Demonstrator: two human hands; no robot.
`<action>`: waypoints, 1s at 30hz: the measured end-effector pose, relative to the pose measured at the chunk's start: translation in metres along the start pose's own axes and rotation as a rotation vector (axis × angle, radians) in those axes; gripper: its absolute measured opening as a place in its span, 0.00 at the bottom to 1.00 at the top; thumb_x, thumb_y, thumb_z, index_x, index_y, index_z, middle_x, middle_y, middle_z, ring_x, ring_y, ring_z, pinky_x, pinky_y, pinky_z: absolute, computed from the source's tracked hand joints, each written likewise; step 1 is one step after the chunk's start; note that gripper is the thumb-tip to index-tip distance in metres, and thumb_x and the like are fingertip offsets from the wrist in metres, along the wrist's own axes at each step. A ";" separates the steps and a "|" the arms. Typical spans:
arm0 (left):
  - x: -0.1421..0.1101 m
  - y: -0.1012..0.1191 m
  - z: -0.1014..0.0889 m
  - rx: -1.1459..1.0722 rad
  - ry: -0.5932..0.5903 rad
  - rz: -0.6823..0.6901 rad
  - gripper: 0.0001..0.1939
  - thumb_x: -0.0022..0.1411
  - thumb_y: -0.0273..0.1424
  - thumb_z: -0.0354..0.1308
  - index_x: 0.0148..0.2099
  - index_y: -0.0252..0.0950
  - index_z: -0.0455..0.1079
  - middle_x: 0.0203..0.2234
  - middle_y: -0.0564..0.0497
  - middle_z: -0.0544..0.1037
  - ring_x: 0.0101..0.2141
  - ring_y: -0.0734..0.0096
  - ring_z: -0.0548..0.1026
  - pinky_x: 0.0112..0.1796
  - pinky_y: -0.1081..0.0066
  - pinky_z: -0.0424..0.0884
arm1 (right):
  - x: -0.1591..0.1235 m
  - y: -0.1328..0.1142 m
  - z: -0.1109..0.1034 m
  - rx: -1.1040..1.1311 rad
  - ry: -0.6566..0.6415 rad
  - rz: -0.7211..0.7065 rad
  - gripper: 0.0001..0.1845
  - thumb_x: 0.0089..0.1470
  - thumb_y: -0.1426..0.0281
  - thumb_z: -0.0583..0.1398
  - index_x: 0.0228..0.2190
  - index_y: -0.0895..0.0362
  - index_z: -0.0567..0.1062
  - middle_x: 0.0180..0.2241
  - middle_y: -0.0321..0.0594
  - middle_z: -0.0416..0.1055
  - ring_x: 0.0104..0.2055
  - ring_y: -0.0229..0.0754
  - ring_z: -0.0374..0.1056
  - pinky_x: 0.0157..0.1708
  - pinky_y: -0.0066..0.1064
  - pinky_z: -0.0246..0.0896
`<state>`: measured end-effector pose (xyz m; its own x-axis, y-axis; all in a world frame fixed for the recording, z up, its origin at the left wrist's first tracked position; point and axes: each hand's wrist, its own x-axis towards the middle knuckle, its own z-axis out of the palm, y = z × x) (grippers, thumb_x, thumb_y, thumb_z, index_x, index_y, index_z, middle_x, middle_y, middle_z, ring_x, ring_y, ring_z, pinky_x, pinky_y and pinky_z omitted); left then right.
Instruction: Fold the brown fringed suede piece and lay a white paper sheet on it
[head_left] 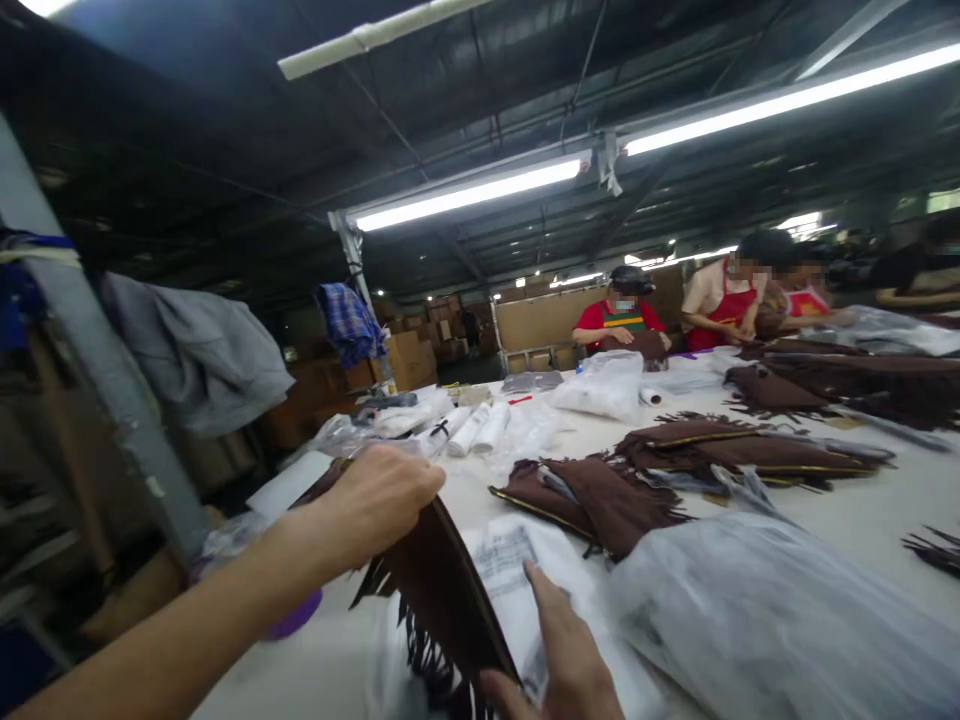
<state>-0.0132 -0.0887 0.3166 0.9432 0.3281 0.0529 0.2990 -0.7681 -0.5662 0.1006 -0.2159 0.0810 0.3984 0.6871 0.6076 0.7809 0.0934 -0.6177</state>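
My left hand [394,492] is closed on the upper edge of a dark brown fringed piece with a zipper-like edge [442,570], holding it tilted above the table. Its fringe strips hang down on the near left side. At the lower end, my right hand [566,660] has its thumb and forefinger spread apart, the thumb against the piece's edge. The rest of that hand's fingers are partly out of view. Beneath and beyond lies a white printed plastic bag [517,555].
More brown fringed pieces with gold zippers [600,490] lie across the white table [862,510]. A large translucent plastic bag [772,610] covers the near right. White rolls [480,430] lie farther back. Several people in red [619,320] work across the table. A metal post [105,330] stands left.
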 end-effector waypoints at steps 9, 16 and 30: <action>-0.032 0.026 0.062 -0.148 0.360 0.106 0.10 0.60 0.22 0.49 0.42 0.34 0.68 0.39 0.44 0.75 0.44 0.57 0.71 0.48 0.53 0.63 | 0.028 -0.042 0.025 1.012 -0.466 0.634 0.15 0.36 0.64 0.64 0.28 0.59 0.75 0.24 0.36 0.75 0.30 0.44 0.70 0.34 0.34 0.64; -0.086 0.071 0.167 -1.154 0.304 -0.577 0.24 0.57 0.41 0.53 0.52 0.32 0.62 0.48 0.39 0.70 0.50 0.53 0.67 0.50 0.54 0.63 | 0.021 -0.023 0.014 1.264 -0.097 0.965 0.25 0.37 0.61 0.66 0.38 0.61 0.72 0.30 0.41 0.77 0.32 0.44 0.72 0.38 0.36 0.66; -0.097 0.029 0.138 -2.107 -0.066 -0.793 0.23 0.34 0.34 0.70 0.34 0.31 0.70 0.25 0.49 0.77 0.26 0.68 0.74 0.26 0.73 0.69 | -0.048 -0.039 0.012 1.194 0.134 1.075 0.27 0.41 0.53 0.63 0.43 0.52 0.73 0.41 0.38 0.75 0.49 0.50 0.67 0.45 0.42 0.66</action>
<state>-0.1166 -0.0669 0.1811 0.6020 0.7445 -0.2887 0.2151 0.1969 0.9565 0.0454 -0.2445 0.0698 0.5739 0.7431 -0.3442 -0.6501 0.1577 -0.7433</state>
